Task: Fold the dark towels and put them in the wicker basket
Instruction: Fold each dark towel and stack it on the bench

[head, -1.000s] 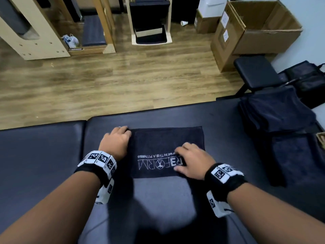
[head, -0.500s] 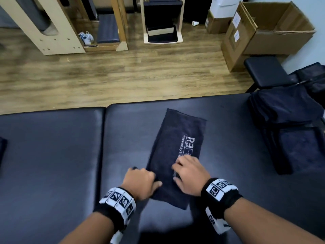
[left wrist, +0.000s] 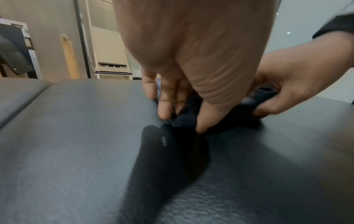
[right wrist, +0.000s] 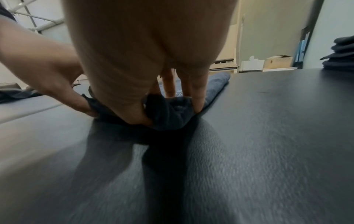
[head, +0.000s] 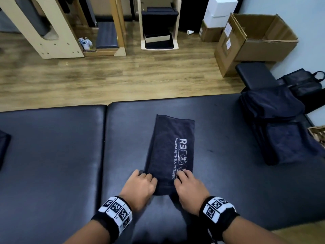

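Note:
A folded dark towel (head: pixel 168 150) with white lettering lies lengthwise on the black padded table (head: pixel 228 173), its long side pointing away from me. My left hand (head: pixel 140 185) pinches its near left corner, thumb under and fingers on top, as the left wrist view shows on the towel (left wrist: pixel 191 119). My right hand (head: pixel 189 186) pinches the near right corner of the towel (right wrist: pixel 170 112) in the same way. A corner of the wicker basket (head: pixel 318 134) shows at the right edge.
A stack of dark towels (head: pixel 281 125) sits on the table's right end, beside the basket. Another dark cloth (head: pixel 3 145) lies at the far left edge. Beyond the table are wooden floor, cardboard boxes (head: pixel 255 39) and a black stool (head: pixel 255 74).
The towel has been turned from lying crosswise to lying lengthwise. Both hands moved from flat on it to its near end, where they now pinch the corners.

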A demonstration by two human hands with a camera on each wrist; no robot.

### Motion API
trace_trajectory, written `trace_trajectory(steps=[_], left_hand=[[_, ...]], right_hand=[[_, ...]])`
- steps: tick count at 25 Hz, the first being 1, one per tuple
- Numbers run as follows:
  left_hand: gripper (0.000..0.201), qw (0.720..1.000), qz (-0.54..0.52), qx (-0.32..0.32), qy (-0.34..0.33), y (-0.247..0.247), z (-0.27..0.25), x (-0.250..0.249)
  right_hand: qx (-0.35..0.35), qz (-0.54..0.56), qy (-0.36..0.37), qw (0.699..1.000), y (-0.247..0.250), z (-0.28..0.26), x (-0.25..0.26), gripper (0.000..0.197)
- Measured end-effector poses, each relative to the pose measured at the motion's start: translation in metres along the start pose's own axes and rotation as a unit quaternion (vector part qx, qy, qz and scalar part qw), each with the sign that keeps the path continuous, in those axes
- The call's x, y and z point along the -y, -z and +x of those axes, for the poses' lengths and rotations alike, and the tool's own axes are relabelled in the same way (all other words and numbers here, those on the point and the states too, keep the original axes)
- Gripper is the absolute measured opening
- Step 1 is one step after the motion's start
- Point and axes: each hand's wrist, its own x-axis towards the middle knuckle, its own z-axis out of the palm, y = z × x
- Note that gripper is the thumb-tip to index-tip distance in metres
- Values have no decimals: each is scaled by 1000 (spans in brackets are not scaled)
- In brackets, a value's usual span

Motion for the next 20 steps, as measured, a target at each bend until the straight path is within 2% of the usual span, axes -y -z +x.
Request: trace_trajectory(steps=[2,4,7,11,12,14,15,16,18,20], left_hand=[[25,999,-16,-32,7,7,5,11],[25,994,-93,-33,39,27,14,26],[34,965,-233,-67,102,70,44,54],[14,912,-344,-123,186,114,99,90],[19,893,-371,-147,207,119,110,96],[48,859,-413,-165,254,120,131,102],[61,857,-414,-148,268,117,138,100],[66,869,-396,-119,273,110,143,96],[66,902,-341,-73,256,91,146,81],[64,917,-310,-53,246,76,144,71]], right_hand=[[-13,28,-3,1000,10,5,-8,30],[-50,42,-30,997,30,12,-18,23],[-85,98,-83,988,75,32,-44,22],[-156,185,-140,960,121,73,-83,28],[-172,203,-155,951,128,83,-90,31],[-188,226,-199,935,131,102,-108,48],[-176,227,-221,932,128,110,-114,58],[-160,218,-224,936,121,113,-117,62],[-144,180,-173,958,96,111,-113,56],[-116,148,-158,969,73,102,-108,50]])
